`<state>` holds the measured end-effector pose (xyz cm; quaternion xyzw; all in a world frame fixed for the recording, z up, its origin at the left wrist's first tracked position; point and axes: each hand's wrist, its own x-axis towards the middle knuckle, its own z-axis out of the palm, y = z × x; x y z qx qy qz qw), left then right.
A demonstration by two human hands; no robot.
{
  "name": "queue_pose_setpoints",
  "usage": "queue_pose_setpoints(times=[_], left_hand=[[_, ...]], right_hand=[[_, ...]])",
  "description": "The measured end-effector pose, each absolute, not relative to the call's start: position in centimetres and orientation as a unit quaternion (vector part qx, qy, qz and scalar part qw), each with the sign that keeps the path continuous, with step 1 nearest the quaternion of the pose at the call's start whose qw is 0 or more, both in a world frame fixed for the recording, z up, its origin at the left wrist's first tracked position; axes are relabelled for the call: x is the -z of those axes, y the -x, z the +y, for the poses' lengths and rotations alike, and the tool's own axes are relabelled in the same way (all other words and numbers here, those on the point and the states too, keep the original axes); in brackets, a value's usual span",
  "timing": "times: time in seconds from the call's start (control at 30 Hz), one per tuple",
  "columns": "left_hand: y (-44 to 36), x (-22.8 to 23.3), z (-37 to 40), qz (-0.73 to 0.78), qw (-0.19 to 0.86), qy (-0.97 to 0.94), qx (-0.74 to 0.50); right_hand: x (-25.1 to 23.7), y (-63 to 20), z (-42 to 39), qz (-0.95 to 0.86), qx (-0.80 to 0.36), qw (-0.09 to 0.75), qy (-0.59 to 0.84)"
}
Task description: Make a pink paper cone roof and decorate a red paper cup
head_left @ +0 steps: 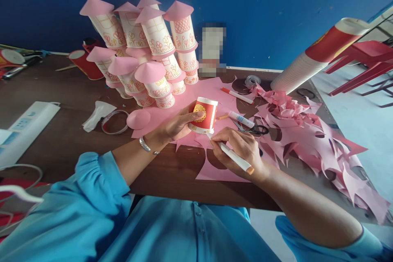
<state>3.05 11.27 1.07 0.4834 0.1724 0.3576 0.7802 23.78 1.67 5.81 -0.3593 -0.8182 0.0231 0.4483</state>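
My left hand (181, 122) is wrapped round a red and white paper cup (209, 115) with a yellow emblem, thumb across its front. Between the fingers of my right hand (235, 149) is a white marker pen (235, 156) with an orange end. Its tip meets the cup's lower white band, or comes very close to it. Behind the cup stand several paper-cup towers (159, 37) with pink cone roofs and drawn flowers. A loose pink paper cone (138, 119) lies left of my left hand.
Pink paper scraps (307, 139) cover the table's right side. Near my right hand lie scissors (259, 129), a glue stick (241, 119) and a red marker (237, 95). A tall stack of cups (310, 63) leans at the right. Tape (115, 122) and a power strip (27, 131) lie left.
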Motion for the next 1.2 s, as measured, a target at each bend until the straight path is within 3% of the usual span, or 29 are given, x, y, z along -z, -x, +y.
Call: queue_pose_setpoints(times=[1.2], left_hand=[[-2.91,-1.03,11.22,0.176,0.783,-0.480,-0.355]], right_hand=[[-5.57,-23.66,1.83,-0.811,0.039,0.449,0.373]])
